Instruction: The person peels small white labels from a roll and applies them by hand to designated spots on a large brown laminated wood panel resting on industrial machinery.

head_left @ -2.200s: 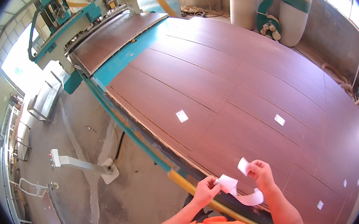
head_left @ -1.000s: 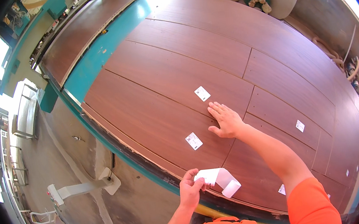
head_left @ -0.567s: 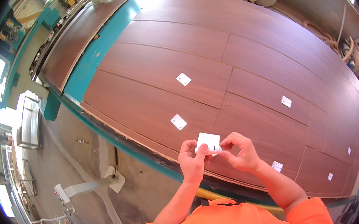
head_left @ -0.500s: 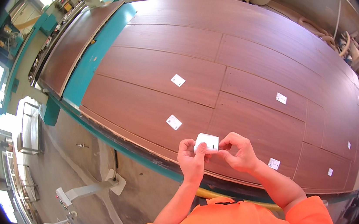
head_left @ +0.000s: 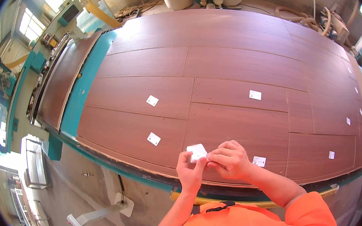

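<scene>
Over the front edge of a brown wood-grain panel, my left hand is closed on a small white bundle of labels, thumb at its near side. My right hand meets the bundle's right edge, thumb and fingers pinched together there; the fingers hide what lies between them. White labels lie flat on the cut panel pieces: one label far left, another label nearer, one label in the middle, and a label beside my right wrist.
Cut lines divide the panel, with several more labels towards its right end. A teal machine strip borders it on the left. A yellow tube runs along the front. On the floor stands a grey stand; hoses lie behind.
My view has turned, so the panel sits lower and further left. The bundle has tilted in my left hand, and my right fingers have closed in against its edge.
</scene>
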